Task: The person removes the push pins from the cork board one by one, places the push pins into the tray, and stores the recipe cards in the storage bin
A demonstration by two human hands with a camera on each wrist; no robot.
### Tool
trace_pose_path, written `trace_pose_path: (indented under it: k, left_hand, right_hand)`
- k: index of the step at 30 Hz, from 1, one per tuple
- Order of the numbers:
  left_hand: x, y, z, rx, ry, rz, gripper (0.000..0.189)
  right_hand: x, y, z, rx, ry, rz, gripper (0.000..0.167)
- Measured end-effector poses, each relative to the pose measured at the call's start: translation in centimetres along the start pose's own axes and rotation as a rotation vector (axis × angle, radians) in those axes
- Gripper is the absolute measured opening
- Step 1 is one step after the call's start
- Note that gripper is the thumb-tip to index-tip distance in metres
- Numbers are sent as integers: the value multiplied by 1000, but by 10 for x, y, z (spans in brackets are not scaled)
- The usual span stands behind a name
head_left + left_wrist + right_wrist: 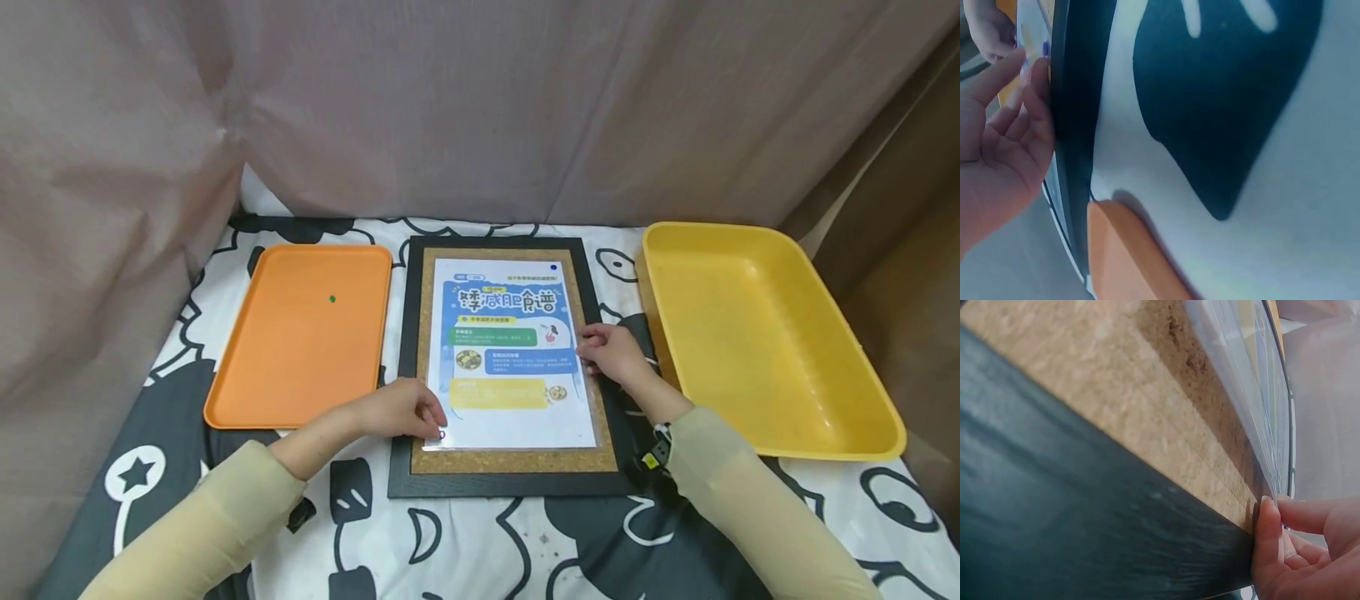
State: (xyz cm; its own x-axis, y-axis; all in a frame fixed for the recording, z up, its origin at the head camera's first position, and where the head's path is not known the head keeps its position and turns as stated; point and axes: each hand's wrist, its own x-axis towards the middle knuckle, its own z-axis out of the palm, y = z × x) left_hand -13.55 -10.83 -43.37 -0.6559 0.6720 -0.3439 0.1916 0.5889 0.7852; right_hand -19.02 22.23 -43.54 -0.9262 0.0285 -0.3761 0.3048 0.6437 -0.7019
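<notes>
A printed poster sheet (pixel 517 429) with a clear plastic edge lies over a black-framed cork board (pixel 513 461). My right hand (pixel 611 354) pinches its right edge between thumb and finger. In the right wrist view, that edge of the sheet (pixel 1235 369) stands up off the cork (pixel 1116 381), casting a shadow. My left hand (pixel 408 408) is at the lower left corner, fingertips close to a small purple push pin (pixel 442 434). The left wrist view shows a gap between its thumb and bent fingers (pixel 1038 115). A dark blue push pin (pixel 553 267) sits at the upper right corner.
An orange tray (pixel 300 350) lies left of the board, with a small green piece (pixel 332 298) on it. To the right stands a deep yellow bin (pixel 772 333). A black-and-white patterned cloth (pixel 450 542) covers the table, and a curtain (pixel 487 108) hangs behind.
</notes>
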Motion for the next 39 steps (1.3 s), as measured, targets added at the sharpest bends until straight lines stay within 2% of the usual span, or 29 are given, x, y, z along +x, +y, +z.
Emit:
trace_pose_path:
  k: [4,9,14,24,39]
  left_hand:
    - [4,4,7,90,32,20,2]
    - [7,11,13,220,46,24,12]
    - [7,16,13,305,41,-5,18]
    - [5,23,10,313,7,-11,18]
    - [7,35,10,330,7,-95,18]
  right_hand:
    - [0,1,0,-1,4,-5,45]
    - [0,1,0,-9,5,-12,45]
    - [0,1,0,-16,10,0,45]
    - [0,0,0,-18,10,-6,45]
    - [0,0,1,-23,15,-7,44]
